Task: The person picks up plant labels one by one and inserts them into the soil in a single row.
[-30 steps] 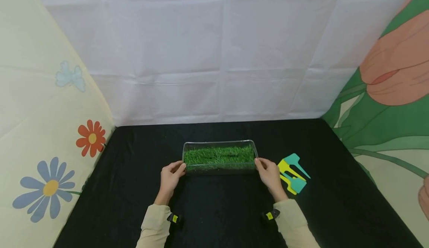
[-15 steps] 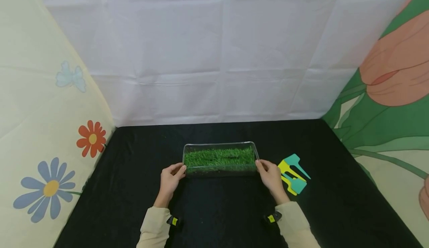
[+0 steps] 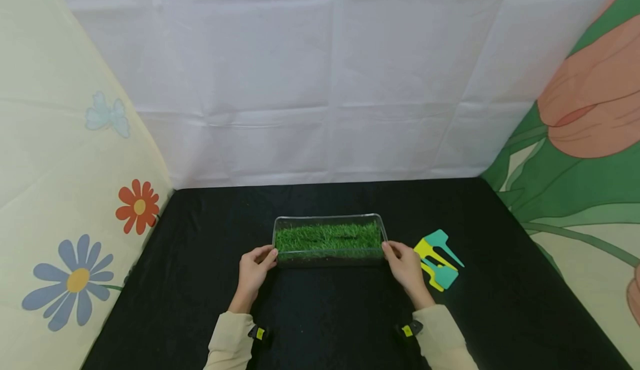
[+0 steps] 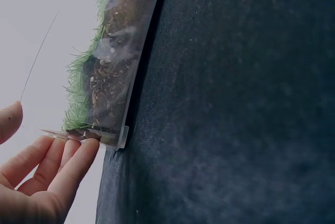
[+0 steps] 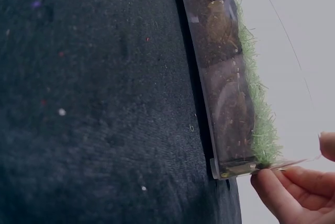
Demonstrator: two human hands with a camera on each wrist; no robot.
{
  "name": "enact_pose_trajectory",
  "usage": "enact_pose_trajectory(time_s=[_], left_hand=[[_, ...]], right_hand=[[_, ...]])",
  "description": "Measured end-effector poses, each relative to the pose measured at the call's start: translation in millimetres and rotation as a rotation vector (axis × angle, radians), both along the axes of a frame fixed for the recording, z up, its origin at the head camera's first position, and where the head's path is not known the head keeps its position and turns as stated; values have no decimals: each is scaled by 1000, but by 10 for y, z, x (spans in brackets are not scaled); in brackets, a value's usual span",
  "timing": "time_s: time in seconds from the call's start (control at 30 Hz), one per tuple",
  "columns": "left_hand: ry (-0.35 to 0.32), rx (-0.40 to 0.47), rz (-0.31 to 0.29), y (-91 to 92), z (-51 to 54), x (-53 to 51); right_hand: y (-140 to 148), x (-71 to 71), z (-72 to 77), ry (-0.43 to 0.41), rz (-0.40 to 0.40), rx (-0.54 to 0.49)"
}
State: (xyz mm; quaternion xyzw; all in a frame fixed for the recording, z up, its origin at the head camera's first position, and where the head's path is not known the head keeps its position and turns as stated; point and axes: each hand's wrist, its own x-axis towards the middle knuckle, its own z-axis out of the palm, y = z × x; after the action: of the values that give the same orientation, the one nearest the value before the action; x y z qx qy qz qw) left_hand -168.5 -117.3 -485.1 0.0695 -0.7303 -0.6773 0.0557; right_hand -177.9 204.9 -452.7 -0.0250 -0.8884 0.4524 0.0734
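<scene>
In the head view a clear oblong plastic box [image 3: 327, 261] stands at mid-table, with artificial-looking green grass [image 3: 320, 236] on top. Brown soil-like filling [image 4: 118, 72] shows through its wall in the left wrist view. My left hand [image 3: 254, 273] holds the box's left end, thumb at the rim and fingers against the end wall. At the opposite end, my right hand [image 3: 404, 267] holds it the same way, fingertips against the end wall [image 5: 246, 168]. The box's underside lies close to the cloth; whether it touches cannot be told.
Several yellow and teal T-shaped plant labels [image 3: 437, 259] lie overlapping just right of my right hand. Black cloth [image 3: 330, 314] covers the table. A white sheet [image 3: 280, 81] hangs behind, with flower-patterned cloths [image 3: 75, 192] at both sides.
The box has shifted slightly toward me, with both hands staying on its ends. The plant labels have kept their place.
</scene>
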Motion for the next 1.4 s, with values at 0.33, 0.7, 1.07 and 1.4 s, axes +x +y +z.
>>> enact_pose_trajectory(time_s=[0.33,0.7,1.07,1.4], left_hand=[[-11,7,-2,-8,3,3],[-20,16,-5,-17,13,19],[-22,4,-13,-16,39,49],[-24,19,-24,-27,44,99]], right_hand=[[6,-12,0,-9,-3,1],[17,-10,46,0,12,8],[22,2,64,17,15,27],[30,47,61,8,15,29]])
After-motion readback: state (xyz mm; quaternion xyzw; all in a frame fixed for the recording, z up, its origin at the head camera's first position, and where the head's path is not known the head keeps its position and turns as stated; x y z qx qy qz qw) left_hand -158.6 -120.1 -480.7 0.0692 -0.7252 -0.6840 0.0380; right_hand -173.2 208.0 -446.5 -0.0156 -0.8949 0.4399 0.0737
